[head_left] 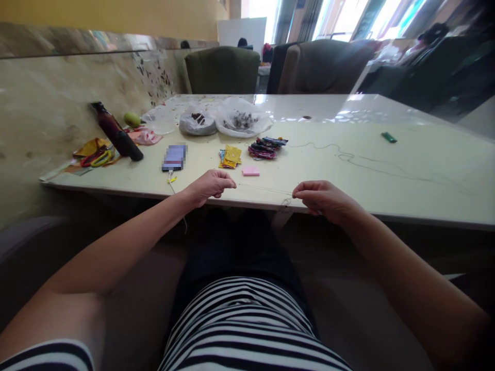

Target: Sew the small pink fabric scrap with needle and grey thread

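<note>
Thread [266, 188] is stretched lengthwise left to right at frame centre, pinched between the fingertips of left grip [212, 186] and right grip [327, 200]; slack loops [285, 204] are hung nearer the right grip.

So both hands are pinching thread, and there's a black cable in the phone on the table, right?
Nearly: the cable in the phone on the table is white, not black, as the head view shows. The left hand and right hand do pinch thread.
</note>
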`<state>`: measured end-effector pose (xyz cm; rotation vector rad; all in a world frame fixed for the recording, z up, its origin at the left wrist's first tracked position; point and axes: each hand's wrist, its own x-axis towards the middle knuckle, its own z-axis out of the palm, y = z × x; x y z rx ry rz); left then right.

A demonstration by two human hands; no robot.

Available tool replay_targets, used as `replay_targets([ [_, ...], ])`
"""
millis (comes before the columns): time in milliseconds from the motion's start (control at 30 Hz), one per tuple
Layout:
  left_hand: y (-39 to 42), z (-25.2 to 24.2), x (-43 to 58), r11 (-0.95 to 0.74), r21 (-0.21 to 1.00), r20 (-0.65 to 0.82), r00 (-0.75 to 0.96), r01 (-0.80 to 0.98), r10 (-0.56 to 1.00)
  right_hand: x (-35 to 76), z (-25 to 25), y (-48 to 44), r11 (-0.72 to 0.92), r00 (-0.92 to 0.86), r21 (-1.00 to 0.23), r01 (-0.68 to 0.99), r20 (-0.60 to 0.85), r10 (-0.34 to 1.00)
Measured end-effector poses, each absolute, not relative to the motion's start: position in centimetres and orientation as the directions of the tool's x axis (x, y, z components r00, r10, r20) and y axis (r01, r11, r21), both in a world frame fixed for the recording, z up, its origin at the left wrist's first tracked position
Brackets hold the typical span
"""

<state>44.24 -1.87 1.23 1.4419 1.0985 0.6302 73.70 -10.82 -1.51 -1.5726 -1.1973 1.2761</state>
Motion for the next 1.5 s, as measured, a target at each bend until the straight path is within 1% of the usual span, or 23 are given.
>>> replay_targets([
  [67,-1.8,1.2,44.2,0.092,0.957,-0.206,0.422,0.274,0.883,74.4,-1.7,-10.7,-0.265,0.105,-0.914,0.308,-0.244,0.964],
  [133,-1.9,1.4,44.2,0.069,0.954,-0.195,0.428,0.293,0.883,74.6,-1.5,-10.4,-0.268,0.162,-0.827,0.495,-0.215,0.963],
  [200,-2.2,1.6,44.5,0.03,0.942,-0.182,0.432,0.335,0.883,73.9,-1.0,-10.3,-0.245,0.226,-0.702,0.669,-0.121,0.966],
  [233,-2.4,1.8,44.6,0.005,0.932,-0.175,0.437,0.363,0.882,73.1,-0.7,-10.2,-0.21,0.235,-0.666,0.716,-0.053,0.971],
  [267,-2.8,1.9,44.8,-0.024,0.921,-0.166,0.446,0.389,0.879,72.1,-0.4,-10.3,-0.162,0.225,-0.67,0.724,0.008,0.974],
  [300,-3.1,2.0,45.0,-0.057,0.91,-0.154,0.463,0.41,0.873,70.9,-0.2,-10.3,-0.112,0.201,-0.716,0.689,0.041,0.979],
  [333,-3.5,2.1,45.3,-0.094,0.902,-0.137,0.486,0.422,0.863,69.5,-0.1,-10.5,-0.07,0.161,-0.788,0.612,0.037,0.986],
  [400,-4.1,2.3,45.6,-0.174,0.89,-0.094,0.541,0.423,0.836,66.8,-0.1,-10.7,-0.065,0.026,-0.921,0.384,-0.06,0.998],
  [433,-4.4,2.3,45.7,-0.207,0.885,-0.073,0.563,0.418,0.823,65.6,-0.3,-10.8,-0.094,-0.048,-0.958,0.271,-0.111,0.993],
  [467,-4.6,2.3,45.7,-0.235,0.879,-0.055,0.578,0.414,0.814,64.6,-0.4,-10.8,-0.127,-0.114,-0.977,0.169,-0.147,0.982],
  [533,-4.8,2.2,45.6,-0.267,0.871,-0.03,0.588,0.412,0.808,63.5,-0.8,-10.8,-0.177,-0.213,-0.984,0.015,-0.176,0.961],
  [600,-4.7,2.1,45.3,-0.274,0.87,-0.017,0.581,0.41,0.814,63.2,-1.1,-10.8,-0.208,-0.259,-0.976,-0.072,-0.183,0.948],
  [767,-4.5,1.5,44.6,-0.21,0.895,-0.038,0.537,0.393,0.843,64.1,-1.0,-10.9,-0.219,-0.228,-0.973,-0.073,-0.197,0.954],
  [933,-4.4,0.4,44.4,-0.076,0.948,-0.107,0.534,0.309,0.839,64.8,-1.4,-10.7,-0.223,-0.243,-0.971,-0.09,-0.196,0.95],
  [1033,-4.1,-0.3,44.0,-0.052,0.962,-0.104,0.535,0.269,0.838,65.3,-1.4,-10.4,-0.235,-0.251,-0.967,-0.094,-0.205,0.946],
  [1100,-4.0,-0.8,43.7,-0.119,0.956,-0.032,0.5,0.268,0.866,65.5,-1.3,-10.3,-0.252,-0.251,-0.963,-0.095,-0.221,0.942],
  [1167,-4.0,-1.1,43.4,-0.259,0.925,0.116,0.441,0.279,0.89,65.5,-1.1,-10.2,-0.273,-0.244,-0.957,-0.102,-0.242,0.939],
  [1233,-4.0,-1.4,43.4,-0.43,0.856,0.298,0.405,0.288,0.865,65.4,-0.9,-10.0,-0.291,-0.234,-0.95,-0.114,-0.259,0.937],
  [1300,-4.2,-1.8,43.6,-0.573,0.77,0.437,0.422,0.282,0.795,65.2,-0.8,-9.9,-0.308,-0.232,-0.942,-0.13,-0.273,0.933],
  [1333,-4.3,-2.0,43.8,-0.623,0.732,0.476,0.449,0.274,0.756,65.1,-0.7,-9.9,-0.316,-0.237,-0.938,-0.14,-0.278,0.931],
  [1400,-4.5,-2.5,44.3,-0.679,0.687,0.501,0.508,0.259,0.701,64.9,-0.8,-9.8,-0.328,-0.249,-0.93,-0.162,-0.283,0.926],
  [1500,-4.8,-2.9,45.3,-0.669,0.693,0.482,0.518,0.267,0.707,64.8,-0.9,-9.7,-0.329,-0.26,-0.928,-0.177,-0.278,0.925],
])
